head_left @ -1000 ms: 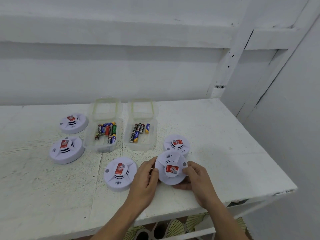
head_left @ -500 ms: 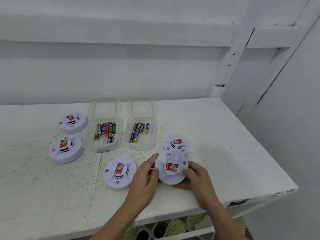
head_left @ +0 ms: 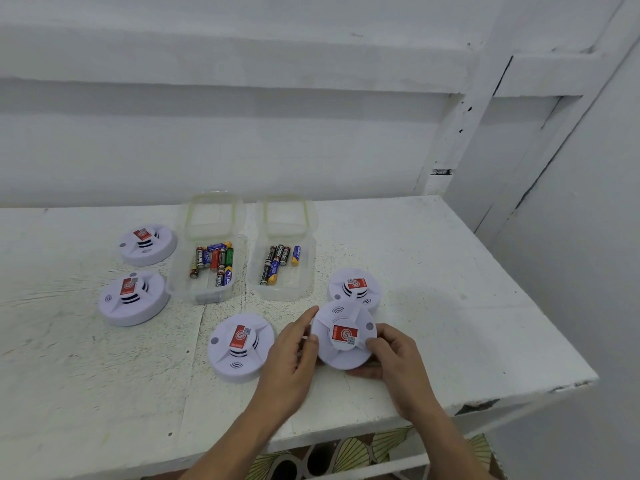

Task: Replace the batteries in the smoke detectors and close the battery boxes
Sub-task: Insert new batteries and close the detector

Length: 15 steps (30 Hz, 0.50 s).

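Both hands are gripping one smoke detector (head_left: 343,336) at the table's (head_left: 450,306) near edge, lifted and tilted toward the camera. The left hand (head_left: 291,355) is curling its fingers round the left rim; the right hand (head_left: 398,358) is pinching the right rim, thumb on top, fingers underneath. The red-sticker face is pointing up, so the underside is hidden.

Progress, as a judgement: early on this unit, which probably needs turning over before any battery comes out. No detector is showing an open compartment. All the others are lying sticker-up, so which ones are already done, if any, cannot be told.

Four more are waiting: the rear detector (head_left: 354,289) just behind the held one, partly covered by it (touching or not, unclear); the middle detector (head_left: 240,346) just left of the left hand; and two far-left detectors (head_left: 133,297) and (head_left: 148,244).

The left battery box (head_left: 180,292) and the right battery box (head_left: 308,289) are sitting open side by side behind the hands, with their lids (head_left: 211,214) lying at the back. The left one is holding a mixed heap of batteries (head_left: 214,261), the right one fewer batteries (head_left: 277,263). Which box is old and which is fresh is not readable, and both will need closing at the end.

In the way: the rear and middle detectors are crowding the work spot, and the table edge is close — a dropped battery could roll off.
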Each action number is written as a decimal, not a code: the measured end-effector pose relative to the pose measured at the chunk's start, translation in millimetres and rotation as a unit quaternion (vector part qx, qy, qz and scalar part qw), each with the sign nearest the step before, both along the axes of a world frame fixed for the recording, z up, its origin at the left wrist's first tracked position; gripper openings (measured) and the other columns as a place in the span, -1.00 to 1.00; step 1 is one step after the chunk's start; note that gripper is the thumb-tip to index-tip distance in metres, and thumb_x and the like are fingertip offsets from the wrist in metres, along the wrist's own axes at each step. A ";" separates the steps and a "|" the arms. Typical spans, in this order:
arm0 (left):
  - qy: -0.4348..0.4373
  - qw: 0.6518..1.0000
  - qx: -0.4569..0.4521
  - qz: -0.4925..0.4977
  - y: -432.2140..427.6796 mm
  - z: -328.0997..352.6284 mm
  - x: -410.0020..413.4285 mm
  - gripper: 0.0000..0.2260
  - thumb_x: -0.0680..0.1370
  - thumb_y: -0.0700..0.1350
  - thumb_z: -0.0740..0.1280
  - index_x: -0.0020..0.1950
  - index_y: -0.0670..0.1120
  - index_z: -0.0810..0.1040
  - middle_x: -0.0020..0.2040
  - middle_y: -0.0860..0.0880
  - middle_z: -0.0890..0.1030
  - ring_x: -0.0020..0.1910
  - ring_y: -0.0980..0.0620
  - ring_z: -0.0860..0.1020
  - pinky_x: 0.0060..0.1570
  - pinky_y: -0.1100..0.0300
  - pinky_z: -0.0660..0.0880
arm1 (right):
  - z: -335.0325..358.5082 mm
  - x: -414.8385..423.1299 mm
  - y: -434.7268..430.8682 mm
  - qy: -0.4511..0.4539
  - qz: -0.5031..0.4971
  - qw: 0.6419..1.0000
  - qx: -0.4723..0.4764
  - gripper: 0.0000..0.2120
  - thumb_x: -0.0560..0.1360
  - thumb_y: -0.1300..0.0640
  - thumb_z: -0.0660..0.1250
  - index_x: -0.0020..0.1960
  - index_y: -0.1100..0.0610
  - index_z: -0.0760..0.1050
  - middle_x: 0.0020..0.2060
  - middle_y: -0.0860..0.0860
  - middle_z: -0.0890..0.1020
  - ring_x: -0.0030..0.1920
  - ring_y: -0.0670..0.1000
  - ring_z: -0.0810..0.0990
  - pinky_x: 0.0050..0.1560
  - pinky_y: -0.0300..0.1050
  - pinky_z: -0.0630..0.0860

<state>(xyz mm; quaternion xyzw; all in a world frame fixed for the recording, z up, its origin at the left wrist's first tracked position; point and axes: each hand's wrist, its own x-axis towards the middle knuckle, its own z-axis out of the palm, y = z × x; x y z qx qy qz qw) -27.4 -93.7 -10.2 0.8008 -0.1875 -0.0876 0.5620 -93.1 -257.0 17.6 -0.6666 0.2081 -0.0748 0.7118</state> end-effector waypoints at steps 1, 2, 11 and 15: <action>0.000 1.000 0.001 0.000 0.1 -0.2 0.1 -0.63 0.64 -0.13 0.17 0.39 0.21 0.30 0.22 0.24 0.49 0.22 0.30 0.44 0.25 0.21 0.42 | 0.3 0.0 0.2 0.000 0.000 1.000 0.002 -0.81 0.57 0.29 0.22 0.00 0.18 0.62 -0.08 0.08 0.70 -0.05 0.09 0.69 -0.15 0.02 0.65; 0.000 1.000 0.000 0.000 -0.1 -0.3 0.2 -0.63 0.64 -0.12 0.17 0.40 0.21 0.30 0.22 0.25 0.49 0.22 0.29 0.44 0.25 0.20 0.42 | 0.7 0.0 0.4 0.000 0.001 1.000 0.005 -0.81 0.57 0.29 0.22 0.00 0.19 0.61 -0.09 0.08 0.70 -0.06 0.08 0.69 -0.16 0.01 0.65; 0.000 1.000 -0.001 -0.003 -0.7 0.0 -0.9 -0.65 0.59 0.02 0.14 0.35 0.31 0.27 0.26 0.27 0.46 0.27 0.31 0.41 0.28 0.19 0.40 | 0.7 -0.4 1.1 0.002 0.000 1.000 -0.001 -0.81 0.57 0.29 0.21 0.01 0.19 0.61 -0.08 0.08 0.70 -0.06 0.08 0.69 -0.17 -0.01 0.65; 0.002 1.000 -0.003 -0.001 -1.4 1.7 -1.2 -0.61 0.56 0.05 0.12 0.40 0.21 0.32 0.25 0.21 0.50 0.25 0.29 0.43 0.27 0.16 0.42 | 0.3 -0.6 0.8 0.002 -0.002 1.000 0.000 -0.81 0.57 0.29 0.21 0.00 0.19 0.61 -0.08 0.08 0.69 -0.06 0.09 0.68 -0.17 0.01 0.65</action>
